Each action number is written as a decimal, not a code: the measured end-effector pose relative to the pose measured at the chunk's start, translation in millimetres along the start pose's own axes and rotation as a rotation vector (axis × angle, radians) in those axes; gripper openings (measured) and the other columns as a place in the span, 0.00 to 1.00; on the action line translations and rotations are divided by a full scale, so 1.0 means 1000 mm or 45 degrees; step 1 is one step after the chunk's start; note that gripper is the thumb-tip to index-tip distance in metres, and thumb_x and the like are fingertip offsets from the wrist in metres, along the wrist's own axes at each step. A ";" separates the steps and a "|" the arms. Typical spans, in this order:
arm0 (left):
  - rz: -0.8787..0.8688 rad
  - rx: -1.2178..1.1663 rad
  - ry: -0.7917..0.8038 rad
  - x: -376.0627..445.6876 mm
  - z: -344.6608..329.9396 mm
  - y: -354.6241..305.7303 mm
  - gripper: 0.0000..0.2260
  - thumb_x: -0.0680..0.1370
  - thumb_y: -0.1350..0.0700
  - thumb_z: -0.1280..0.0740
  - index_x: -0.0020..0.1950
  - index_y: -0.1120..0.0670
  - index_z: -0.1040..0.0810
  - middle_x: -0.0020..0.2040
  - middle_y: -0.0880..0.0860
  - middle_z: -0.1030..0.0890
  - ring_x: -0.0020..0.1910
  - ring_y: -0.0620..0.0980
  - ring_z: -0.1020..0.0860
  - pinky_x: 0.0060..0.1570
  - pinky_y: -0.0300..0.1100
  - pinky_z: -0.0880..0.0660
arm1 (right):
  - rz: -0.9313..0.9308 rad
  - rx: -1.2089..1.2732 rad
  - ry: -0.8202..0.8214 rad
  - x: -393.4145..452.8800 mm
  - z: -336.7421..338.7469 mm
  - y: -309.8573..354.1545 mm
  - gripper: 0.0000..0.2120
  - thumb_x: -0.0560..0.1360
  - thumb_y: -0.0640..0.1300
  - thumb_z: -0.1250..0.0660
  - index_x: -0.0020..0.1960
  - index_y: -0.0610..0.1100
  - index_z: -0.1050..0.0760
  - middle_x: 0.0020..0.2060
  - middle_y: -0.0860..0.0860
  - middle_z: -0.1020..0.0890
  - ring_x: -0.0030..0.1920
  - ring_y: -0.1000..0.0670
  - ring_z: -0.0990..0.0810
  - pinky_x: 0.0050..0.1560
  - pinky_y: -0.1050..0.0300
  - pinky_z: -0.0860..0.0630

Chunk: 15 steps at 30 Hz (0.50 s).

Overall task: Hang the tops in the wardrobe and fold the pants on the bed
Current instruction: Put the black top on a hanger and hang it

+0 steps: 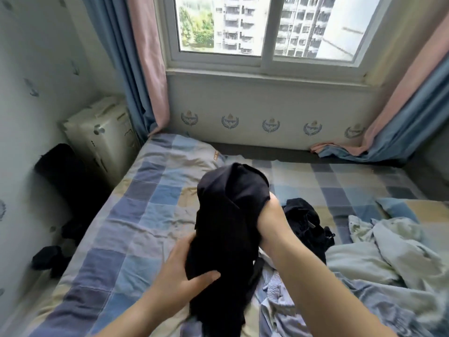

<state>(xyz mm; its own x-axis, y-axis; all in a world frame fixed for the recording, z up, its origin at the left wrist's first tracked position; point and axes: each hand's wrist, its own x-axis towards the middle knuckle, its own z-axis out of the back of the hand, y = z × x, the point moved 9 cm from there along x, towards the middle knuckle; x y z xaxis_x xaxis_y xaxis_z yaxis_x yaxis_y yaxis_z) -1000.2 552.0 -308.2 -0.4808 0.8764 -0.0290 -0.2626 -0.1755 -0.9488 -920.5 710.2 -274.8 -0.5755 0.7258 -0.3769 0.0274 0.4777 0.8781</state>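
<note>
Looking down over the bed (pixel 136 215), I see a black garment (pixel 226 215) held up above the checked sheet, roughly over the middle of the mattress. My left hand (pixel 184 271) grips its lower part from the side, thumb pressed across the front of the cloth and fingers wrapped behind it. My right arm runs up into the garment from below; the right hand itself is buried inside the fabric, so I cannot tell whether it is spread or closed in there (only the forearm and wrist show, coming out of an opening near the top). The cloth drapes over that arm and hangs down toward the bed's near edge.

Just to the right of the held garment, lying on the bed, is a second dark heap of clothing (pixel 306 227), crumpled. Nearer the bed's right side sits a rumpled pale quilt (pixel 379 251), and a striped light-blue piece of cloth (pixel 277 293) lies on the bed below the dark heap. Beyond the bed's far edge is the window (pixel 264 27) with pink and blue curtains (pixel 148 69) at both ends. Off the bed's left side stands a cream suitcase (pixel 102 132), with dark things on the floor beside it.
</note>
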 end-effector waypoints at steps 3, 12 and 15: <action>0.072 -0.155 0.052 -0.019 -0.009 -0.001 0.39 0.60 0.43 0.22 0.66 0.31 0.37 0.60 0.36 0.24 0.60 0.37 0.25 0.54 0.33 0.26 | -0.026 0.140 0.005 -0.027 -0.022 0.051 0.18 0.82 0.44 0.50 0.39 0.41 0.29 0.29 0.46 0.23 0.34 0.49 0.27 0.35 0.61 0.32; -0.002 -0.638 0.172 -0.042 0.043 -0.082 0.16 0.73 0.53 0.28 0.61 0.48 0.21 0.57 0.57 0.18 0.56 0.55 0.19 0.50 0.41 0.22 | 0.133 0.162 -0.108 -0.091 -0.030 0.120 0.16 0.82 0.43 0.51 0.58 0.43 0.26 0.48 0.47 0.17 0.52 0.48 0.22 0.47 0.64 0.26; -0.110 -0.694 0.227 -0.049 0.067 -0.112 0.16 0.74 0.59 0.32 0.61 0.47 0.21 0.56 0.56 0.18 0.55 0.55 0.19 0.49 0.40 0.22 | 0.354 -0.520 -0.295 -0.105 -0.016 0.136 0.13 0.79 0.37 0.47 0.39 0.39 0.27 0.29 0.49 0.24 0.35 0.50 0.30 0.32 0.62 0.34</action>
<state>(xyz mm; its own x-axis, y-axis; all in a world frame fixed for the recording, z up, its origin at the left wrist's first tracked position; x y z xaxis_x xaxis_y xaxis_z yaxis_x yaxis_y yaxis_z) -1002.7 498.6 -179.6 -0.3162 0.9475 0.0482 0.1967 0.1152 -0.9737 -869.3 691.1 -111.5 -0.3951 0.9095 -0.1291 -0.1935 0.0550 0.9796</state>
